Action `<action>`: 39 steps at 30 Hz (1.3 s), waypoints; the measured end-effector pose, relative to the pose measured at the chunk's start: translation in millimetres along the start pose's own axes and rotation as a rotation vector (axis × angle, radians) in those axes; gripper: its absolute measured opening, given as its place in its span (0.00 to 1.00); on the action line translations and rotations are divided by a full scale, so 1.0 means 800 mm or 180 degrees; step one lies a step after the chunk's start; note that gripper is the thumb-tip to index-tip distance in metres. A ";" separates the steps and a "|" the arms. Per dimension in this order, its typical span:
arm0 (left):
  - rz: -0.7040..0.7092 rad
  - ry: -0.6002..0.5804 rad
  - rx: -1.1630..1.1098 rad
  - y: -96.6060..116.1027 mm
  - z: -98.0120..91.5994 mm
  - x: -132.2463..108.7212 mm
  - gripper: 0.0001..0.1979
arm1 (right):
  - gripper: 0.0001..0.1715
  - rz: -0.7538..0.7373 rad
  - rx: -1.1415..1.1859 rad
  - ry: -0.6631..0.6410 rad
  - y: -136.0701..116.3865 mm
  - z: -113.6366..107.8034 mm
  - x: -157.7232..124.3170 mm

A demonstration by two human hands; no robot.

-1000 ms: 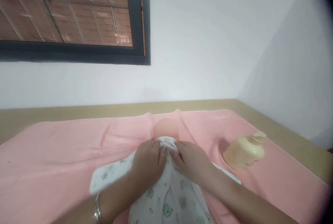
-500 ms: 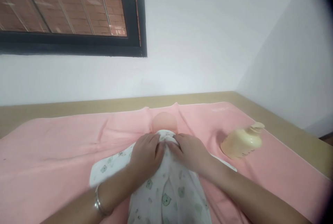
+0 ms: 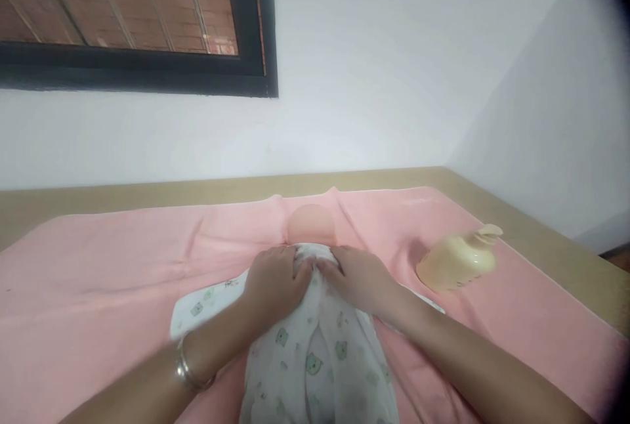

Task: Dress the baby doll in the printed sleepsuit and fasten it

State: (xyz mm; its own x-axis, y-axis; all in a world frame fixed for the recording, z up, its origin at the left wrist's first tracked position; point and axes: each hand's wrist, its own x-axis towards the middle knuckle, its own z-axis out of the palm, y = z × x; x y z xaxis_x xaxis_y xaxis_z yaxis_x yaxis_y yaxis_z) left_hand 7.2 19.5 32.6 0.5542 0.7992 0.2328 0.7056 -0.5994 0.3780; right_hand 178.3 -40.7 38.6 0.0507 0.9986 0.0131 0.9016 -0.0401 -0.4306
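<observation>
A white baby garment printed with green bear faces lies spread face up along the middle, its sleeves reaching out to both sides. My left hand is closed on the left of its neckline, the thumb near the centre. Opposite it, my right hand grips the right of the neckline, and the two thumbs nearly meet. Just beyond the collar shows a smooth, rounded, hairless head, likely a doll's; the rest of it is hidden. A silver bangle circles my left wrist.
Under everything is a pink blanket with some creases, on a tan surface. A pale yellow bottle lies tilted at the right. White walls and a dark-framed window stand behind.
The view has tipped down a little, so everything sits slightly differently in the picture. Both hands stay at the neckline; the collar cloth between them looks a little flatter.
</observation>
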 end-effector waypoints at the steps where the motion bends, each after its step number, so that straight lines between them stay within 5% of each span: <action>1: -0.0019 -0.0012 -0.0023 0.000 0.000 0.000 0.21 | 0.31 0.0008 0.0076 -0.0103 0.002 -0.002 0.003; 21: -0.0155 0.0008 -0.0414 -0.002 0.006 0.002 0.23 | 0.28 0.0045 0.0099 0.0026 0.014 0.006 0.011; 30: -0.0108 -0.0055 -0.0421 -0.003 0.005 0.003 0.25 | 0.24 -0.0490 0.0540 -0.0413 0.024 -0.012 0.010; 34: 0.0065 -0.0359 -0.0689 -0.006 -0.007 0.008 0.23 | 0.26 -0.0487 0.0833 -0.0718 0.025 -0.020 0.009; 39: 0.0386 -0.1198 -0.1347 -0.011 -0.032 0.015 0.21 | 0.24 -0.0471 0.0766 -0.0577 0.025 -0.015 0.010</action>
State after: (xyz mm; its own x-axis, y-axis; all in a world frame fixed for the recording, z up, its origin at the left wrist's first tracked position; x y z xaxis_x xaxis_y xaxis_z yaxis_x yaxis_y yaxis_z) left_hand -3.6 35.8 55.2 0.7937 0.6082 -0.0086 0.4319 -0.5536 0.7120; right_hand 201.7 -33.6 41.3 -0.1698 0.9837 -0.0600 0.7652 0.0932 -0.6371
